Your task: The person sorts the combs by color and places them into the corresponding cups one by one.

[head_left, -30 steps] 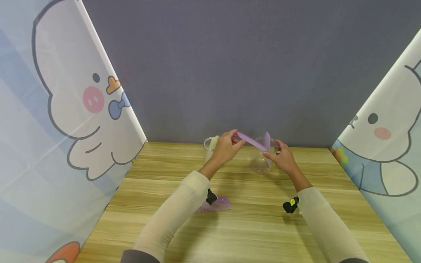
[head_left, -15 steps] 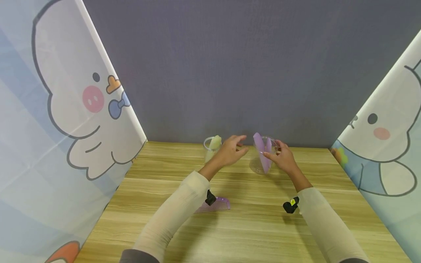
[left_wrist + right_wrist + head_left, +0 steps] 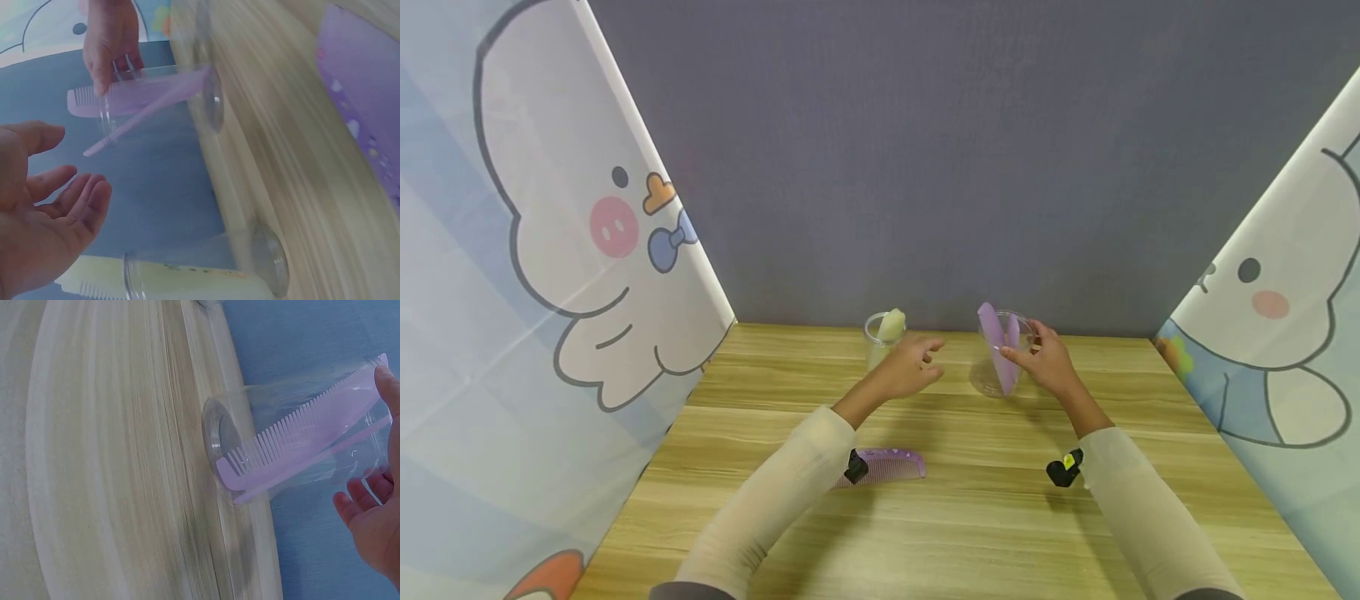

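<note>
My right hand (image 3: 1047, 358) grips the rim of a clear plastic cup (image 3: 982, 380), thumb on the near side and fingers around the far side. Inside that cup two light purple combs lean at different angles, a nearer comb (image 3: 997, 354) and a second comb (image 3: 1013, 332); the right wrist view shows the toothed comb (image 3: 312, 428) reaching down to the cup's base. To the left of this cup, my left hand (image 3: 904, 369) hovers with nothing in it, fingers loosely bent. Just beyond it stands another clear cup (image 3: 872, 327) with a pale yellow-green comb (image 3: 891, 325) in it.
A purple comb (image 3: 895, 465) with small decorations lies on the wooden table (image 3: 970, 533), partly covered by the left wrist's camera. A dark grey panel (image 3: 925, 167) rises along the table's back edge, with cartoon-printed sheets (image 3: 625, 317) at both sides.
The left hand let go of a light purple comb, which dropped into the right-hand cup beside the other one. Then that hand drew back left and nearer. The right hand stayed on the cup.
</note>
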Available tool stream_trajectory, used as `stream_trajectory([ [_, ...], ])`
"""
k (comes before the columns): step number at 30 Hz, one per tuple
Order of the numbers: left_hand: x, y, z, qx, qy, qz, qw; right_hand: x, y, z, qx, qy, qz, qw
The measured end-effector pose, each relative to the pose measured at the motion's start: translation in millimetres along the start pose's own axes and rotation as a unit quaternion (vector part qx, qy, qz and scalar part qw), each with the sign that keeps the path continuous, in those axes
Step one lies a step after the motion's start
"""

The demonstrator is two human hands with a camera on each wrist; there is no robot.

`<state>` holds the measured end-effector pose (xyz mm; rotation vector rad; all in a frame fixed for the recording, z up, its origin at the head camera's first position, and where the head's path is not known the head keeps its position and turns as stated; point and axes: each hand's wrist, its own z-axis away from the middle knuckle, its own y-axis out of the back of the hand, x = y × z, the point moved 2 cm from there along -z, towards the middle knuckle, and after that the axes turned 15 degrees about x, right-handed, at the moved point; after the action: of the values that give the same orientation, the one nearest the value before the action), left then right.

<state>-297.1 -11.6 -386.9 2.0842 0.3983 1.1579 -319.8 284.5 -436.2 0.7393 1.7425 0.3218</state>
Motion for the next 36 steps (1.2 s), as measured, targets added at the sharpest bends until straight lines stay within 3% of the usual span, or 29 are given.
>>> stream_trajectory([
  [16,-28.2,12.5,33.7,-0.037,0.018,-0.018,0.999,0.3,-1.0,0.6,0.003,0.0,-0.002,1.0],
  [23,-43.5,17.2,52.1,-0.046,0.03,0.0,0.9985,-0.2,-0.3,0.9,0.001,-0.002,-0.002,1.0],
  [36,-70.2,30.8,79.1,-0.053,0.072,0.003,0.996,2.1,-0.7,-0.5,-0.001,0.002,0.003,1.0],
])
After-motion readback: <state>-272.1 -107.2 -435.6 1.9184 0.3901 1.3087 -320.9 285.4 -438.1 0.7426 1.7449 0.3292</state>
